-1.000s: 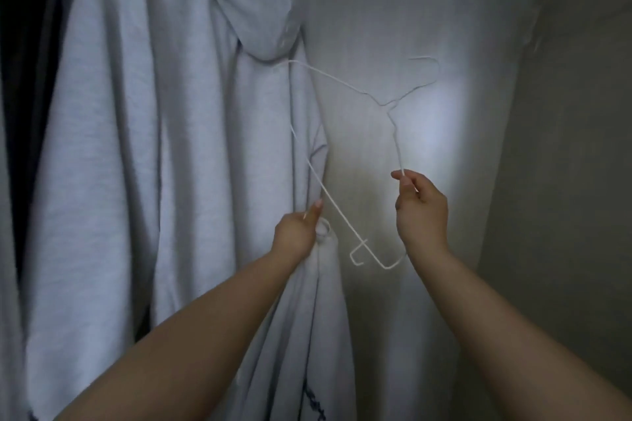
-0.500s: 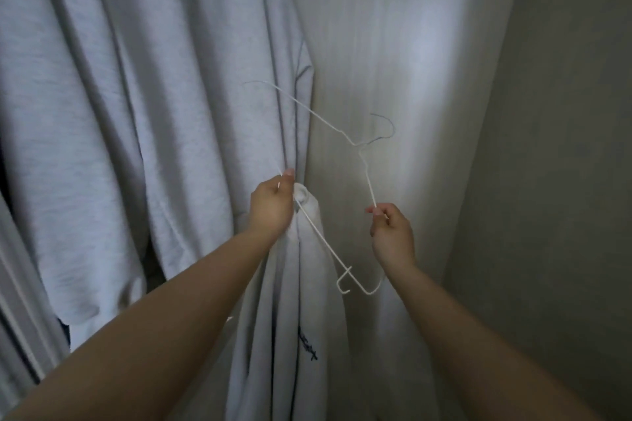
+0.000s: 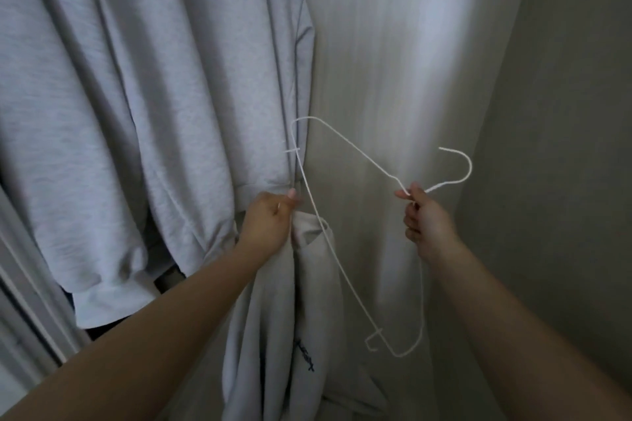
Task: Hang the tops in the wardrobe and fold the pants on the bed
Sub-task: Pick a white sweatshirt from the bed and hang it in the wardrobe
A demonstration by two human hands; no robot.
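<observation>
A thin white wire hanger (image 3: 345, 143) is tilted on its side inside the wardrobe, its hook pointing right. My right hand (image 3: 424, 219) pinches it at the neck just below the hook. My left hand (image 3: 268, 224) grips the collar of a light grey top (image 3: 280, 318) that hangs down from my fist, with small dark print on its front. The hanger's long bar crosses in front of the top's collar opening, just right of my left hand.
Large light grey hooded tops (image 3: 136, 96) hang at the left and fill most of that side. The pale back panel (image 3: 393, 61) and the darker right side wall (image 3: 564, 147) of the wardrobe close in the space.
The hanger has swung and dropped lower, its hook now pointing right. My right hand shifted from the lower arm up to the neck. My view tipped downward.
</observation>
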